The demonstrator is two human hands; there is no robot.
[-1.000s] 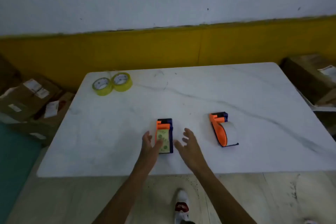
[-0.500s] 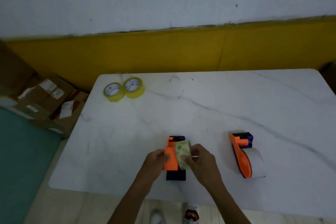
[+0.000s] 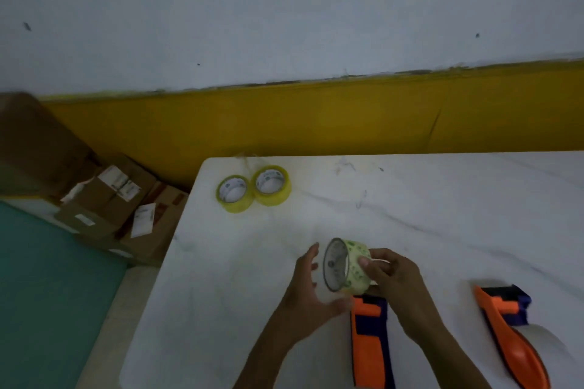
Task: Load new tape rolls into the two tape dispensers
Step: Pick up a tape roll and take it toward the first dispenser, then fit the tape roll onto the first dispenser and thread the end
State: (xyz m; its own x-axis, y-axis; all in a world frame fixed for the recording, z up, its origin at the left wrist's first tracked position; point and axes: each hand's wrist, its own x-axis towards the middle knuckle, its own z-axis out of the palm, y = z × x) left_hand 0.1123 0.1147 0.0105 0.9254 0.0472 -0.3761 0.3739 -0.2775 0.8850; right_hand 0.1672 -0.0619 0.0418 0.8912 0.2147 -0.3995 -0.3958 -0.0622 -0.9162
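Note:
My right hand [image 3: 396,287] grips a nearly used-up tape roll [image 3: 346,265], pale with green print, lifted just above the near orange-and-blue tape dispenser [image 3: 371,344]. That dispenser lies flat on the white marble table [image 3: 442,215]. My left hand [image 3: 311,294] hovers at the roll's left rim, fingers spread, and whether it touches is unclear. A second orange-and-blue dispenser [image 3: 512,328] lies to the right, with a pale roll in it. Two new yellow tape rolls [image 3: 252,189] sit side by side at the table's far left corner.
Cardboard boxes [image 3: 117,199] with white labels are stacked on the floor left of the table. A yellow-and-white wall [image 3: 316,117] runs behind the table. A teal floor patch [image 3: 47,278] lies at the lower left.
My hands closed on the near dispenser, then pulled the old roll out of it. The roll is now held above the dispenser. The view has shifted left and closer.

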